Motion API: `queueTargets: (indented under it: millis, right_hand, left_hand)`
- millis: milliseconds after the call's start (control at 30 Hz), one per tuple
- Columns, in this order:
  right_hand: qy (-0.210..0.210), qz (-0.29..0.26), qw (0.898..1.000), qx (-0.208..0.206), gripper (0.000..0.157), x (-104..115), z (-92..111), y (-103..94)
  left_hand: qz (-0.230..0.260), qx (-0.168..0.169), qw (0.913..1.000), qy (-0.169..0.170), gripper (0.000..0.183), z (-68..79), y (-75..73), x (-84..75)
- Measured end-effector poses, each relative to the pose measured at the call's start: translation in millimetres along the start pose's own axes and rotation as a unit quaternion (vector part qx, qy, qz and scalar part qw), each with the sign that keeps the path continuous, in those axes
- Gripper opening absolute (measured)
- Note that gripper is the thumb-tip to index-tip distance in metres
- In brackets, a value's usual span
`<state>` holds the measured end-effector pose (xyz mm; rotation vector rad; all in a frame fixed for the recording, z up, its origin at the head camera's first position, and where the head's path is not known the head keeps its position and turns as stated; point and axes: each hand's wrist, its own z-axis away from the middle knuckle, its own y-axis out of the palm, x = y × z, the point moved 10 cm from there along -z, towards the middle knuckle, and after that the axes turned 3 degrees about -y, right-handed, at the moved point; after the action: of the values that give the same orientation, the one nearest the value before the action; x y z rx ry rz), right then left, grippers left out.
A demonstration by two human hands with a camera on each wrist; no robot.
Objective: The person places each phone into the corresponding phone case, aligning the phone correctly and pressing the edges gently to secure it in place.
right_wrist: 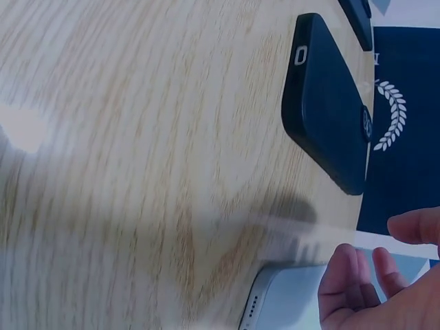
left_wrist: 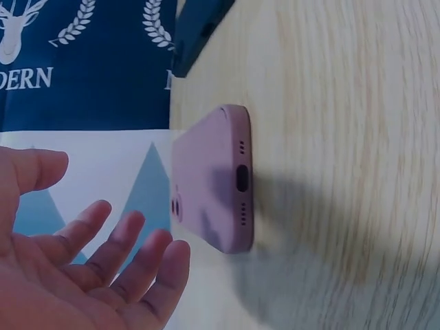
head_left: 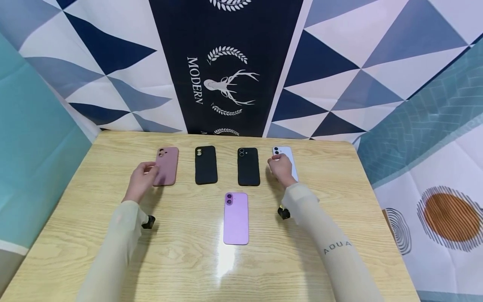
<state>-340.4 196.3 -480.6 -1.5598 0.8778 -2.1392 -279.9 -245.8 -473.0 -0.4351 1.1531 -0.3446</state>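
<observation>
On the left of the table, my left hand (head_left: 142,179) hovers by a pink phone in a case (head_left: 167,167); the left wrist view shows its fingers loosely bent, apart from the phone, holding nothing. My right hand (head_left: 282,168) is over a white phone (head_left: 288,156) on the right, partly covering it, its fingers relaxed with nothing between them. Between the hands lie a black phone case (head_left: 206,165) with open camera holes and a black phone (head_left: 248,167). Nearer to me is a lilac phone (head_left: 236,220), camera side up.
The wooden table (head_left: 181,260) ends at a patterned cloth backdrop (head_left: 226,37) just behind the row of phones. Small black wrist devices (head_left: 148,222) hang beneath both sleeves, close over the table. Light glares off the surface below the lilac phone.
</observation>
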Motion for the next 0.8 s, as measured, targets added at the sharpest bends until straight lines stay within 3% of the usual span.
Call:
queueTargets:
  millis: [800]
  right_hand:
    - [0.013,0.026,0.999,-0.016,0.039,-16.3,-7.7,-27.6]
  left_hand:
    - [-0.048,-0.002,0.9987,-0.017,0.059,-15.6,5.4,10.5]
